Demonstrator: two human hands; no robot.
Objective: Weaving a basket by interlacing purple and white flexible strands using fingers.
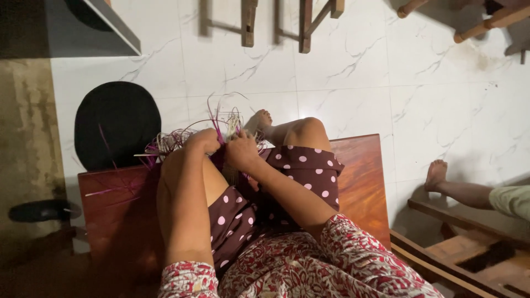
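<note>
**Both hands on a bundle of strips above the knees**

White marble-patterned floor tiles (353,83) fill the far part of the scene, and we sit on a reddish wooden bench (359,182) in the near part. Our left hand (201,140) and right hand (242,150) are close together, almost touching, just above our knees. Both hands are closed on a bundle of thin purple and pale strips (223,124); loose ends of it spread up and to the left, over the bench edge. We cannot tell how the fingers sit inside the bundle. Our own bare foot (258,120) rests on the floor just behind the hands. On the left lies a round black object (116,124) on the tiles. On the far side stand wooden chair legs (305,25). At the right, another person's foot (436,174) rests near a low wooden frame (469,248).
</note>
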